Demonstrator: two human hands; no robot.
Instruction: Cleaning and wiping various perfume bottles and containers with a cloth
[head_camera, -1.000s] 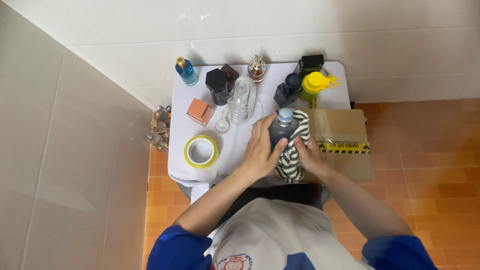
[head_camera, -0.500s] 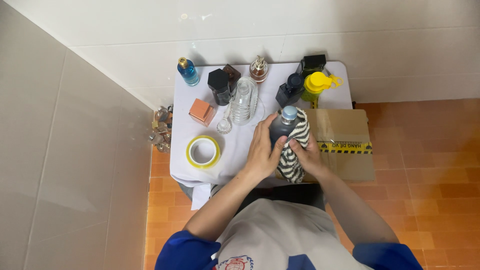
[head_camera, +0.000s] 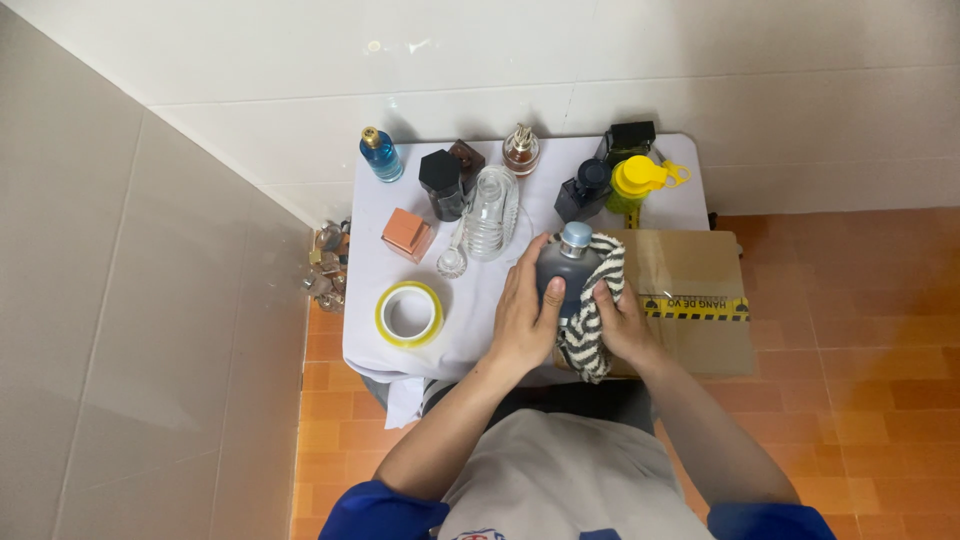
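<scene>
My left hand (head_camera: 525, 315) grips a dark grey bottle (head_camera: 566, 266) with a pale blue cap, held over the small white table (head_camera: 375, 330). My right hand (head_camera: 620, 322) presses a black-and-white striped cloth (head_camera: 590, 320) against the bottle's right side. The cloth wraps around the bottle and hangs down below my hands.
A cardboard box (head_camera: 695, 290) with striped tape lies at the table's right. A roll of yellow tape (head_camera: 408, 313), an orange cube bottle (head_camera: 406, 233), a clear ribbed bottle (head_camera: 490, 210), a blue bottle (head_camera: 381, 155), dark bottles (head_camera: 441, 184) and a yellow-capped bottle (head_camera: 634, 180) stand on the table. Tiled walls are behind and left.
My right hand has slid the striped cloth slightly down along the bottle. The view has shifted a little; the bottle stays in my left hand.
</scene>
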